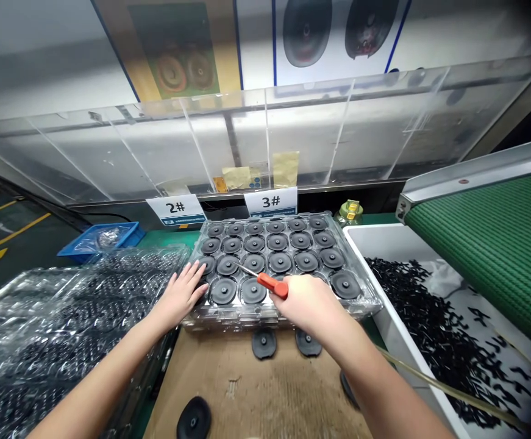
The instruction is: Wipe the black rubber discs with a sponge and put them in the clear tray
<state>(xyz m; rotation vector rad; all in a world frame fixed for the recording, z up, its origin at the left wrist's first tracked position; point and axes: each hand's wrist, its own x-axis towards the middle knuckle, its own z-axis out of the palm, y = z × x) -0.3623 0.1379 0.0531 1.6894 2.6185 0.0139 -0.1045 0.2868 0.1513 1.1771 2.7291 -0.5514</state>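
My left hand [181, 294] lies with fingers spread on the left edge of a clear plastic tray [265, 312], beside the nearest black parts. Rows of round black disc-like parts, each with a small raised centre, fill the tray; one black disc [224, 291] sits near its front left. My right hand [308, 302] is wrapped round an orange-red tool [272, 285] with a thin metal tip. That tip points left, over the discs in the tray's second row from the front. Part of the front row is hidden behind my right hand.
Loose discs [264, 344] lie on the cardboard [242, 402] in front. Stacked clear trays [64, 329] stand left, near a blue bin [100, 239]. At right are a white bin [384, 305] of small black pieces, a thin hose [452, 393] and a green conveyor belt [489, 238].
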